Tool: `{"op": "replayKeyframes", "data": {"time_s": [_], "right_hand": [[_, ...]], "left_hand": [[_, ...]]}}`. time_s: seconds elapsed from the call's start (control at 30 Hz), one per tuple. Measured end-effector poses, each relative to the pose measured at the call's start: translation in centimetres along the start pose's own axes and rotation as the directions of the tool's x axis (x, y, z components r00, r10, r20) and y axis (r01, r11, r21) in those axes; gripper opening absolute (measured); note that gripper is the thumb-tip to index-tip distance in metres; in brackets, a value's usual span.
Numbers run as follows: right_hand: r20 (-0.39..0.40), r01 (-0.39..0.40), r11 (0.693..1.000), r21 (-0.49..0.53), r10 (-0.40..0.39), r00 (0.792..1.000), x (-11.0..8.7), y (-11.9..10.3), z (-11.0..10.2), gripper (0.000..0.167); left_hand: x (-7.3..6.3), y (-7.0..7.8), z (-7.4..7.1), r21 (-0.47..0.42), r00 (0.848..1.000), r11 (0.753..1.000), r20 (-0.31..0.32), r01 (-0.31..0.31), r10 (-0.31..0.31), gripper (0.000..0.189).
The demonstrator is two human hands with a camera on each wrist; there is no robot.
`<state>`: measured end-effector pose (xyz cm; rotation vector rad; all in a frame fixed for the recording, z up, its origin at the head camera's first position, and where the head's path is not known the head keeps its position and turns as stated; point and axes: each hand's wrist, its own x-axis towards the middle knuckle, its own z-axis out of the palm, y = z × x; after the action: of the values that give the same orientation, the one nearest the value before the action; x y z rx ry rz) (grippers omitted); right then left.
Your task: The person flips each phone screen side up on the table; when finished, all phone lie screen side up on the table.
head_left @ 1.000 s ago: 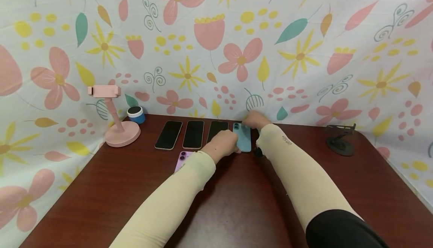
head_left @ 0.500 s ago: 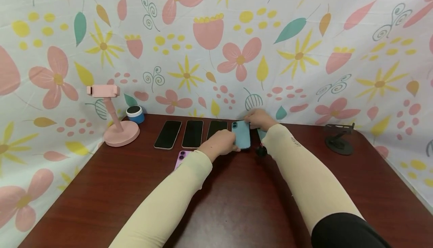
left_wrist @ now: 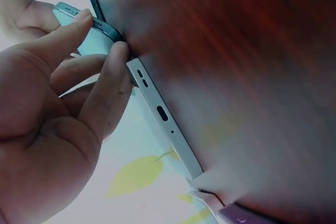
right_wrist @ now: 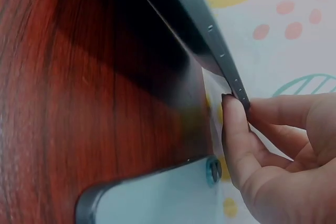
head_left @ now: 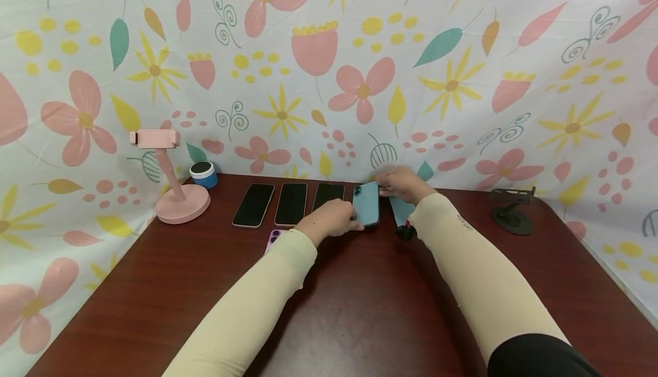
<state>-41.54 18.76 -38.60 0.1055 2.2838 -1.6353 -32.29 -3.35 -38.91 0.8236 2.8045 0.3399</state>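
Observation:
A light-blue smartphone (head_left: 366, 203), its back and camera lenses facing up, is held at the back of the table between both hands. My left hand (head_left: 334, 217) pinches its near end between thumb and fingers, as the left wrist view shows. My right hand (head_left: 402, 184) pinches the far right corner; in the right wrist view the phone's side edge (right_wrist: 223, 56) stands tilted off the table. Beneath my right wrist lies a second light-blue phone (head_left: 400, 211), back up, partly hidden by the sleeve. Left of the held phone lies a dark-screened phone (head_left: 328, 194), partly covered by my left hand.
Two more phones, screens up, lie further left: one phone (head_left: 254, 205) and another phone (head_left: 291, 204). A purple phone (head_left: 273, 239) shows beside my left sleeve. A pink phone stand (head_left: 182, 203), a blue jar (head_left: 204, 176) and a black stand (head_left: 513, 211) flank them.
The light-blue phone has risen from lying flat to a tilt, with both hands on it. My right hand has shifted slightly right, and more of the second blue phone shows.

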Motion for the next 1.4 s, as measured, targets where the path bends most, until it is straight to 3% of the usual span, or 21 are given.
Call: {"op": "replayKeyframes", "data": {"time_s": [0.27, 0.57, 0.9, 1.13, 1.4], "right_hand": [[0.01, -0.051, 0.996, 0.079, 0.05, 0.999, -0.6, 0.6, -0.6, 0.05], [-0.026, -0.073, 0.994, 0.076, 0.075, 0.997, -1.4, -0.9, -0.7, 0.055], [-0.045, -0.075, 0.996, 0.055, 0.078, 0.996, -1.9, -1.8, -0.7, 0.048], [-0.07, -0.06, 0.998, 0.023, 0.062, 0.996, -2.1, -2.2, -0.5, 0.05], [-0.07, -0.044, 0.999, 0.025, 0.046, 0.997, -1.9, -2.2, -0.3, 0.05]], "left_hand": [[0.1, 0.3, 0.3, 0.012, 1.0, 1.0, -0.012, -0.001, 0.001, 0.041], [0.4, 1.5, -0.2, -0.154, 0.994, 0.982, 0.027, 0.107, -0.104, 0.069], [0.8, 1.2, 0.2, -0.286, 0.996, 0.954, 0.016, 0.09, -0.089, 0.067], [0.5, 1.1, 0.0, -0.356, 0.996, 0.93, 0.045, 0.089, -0.079, 0.074], [0.6, 0.8, -0.1, -0.532, 0.998, 0.845, 0.053, 0.061, -0.038, 0.073]]}}
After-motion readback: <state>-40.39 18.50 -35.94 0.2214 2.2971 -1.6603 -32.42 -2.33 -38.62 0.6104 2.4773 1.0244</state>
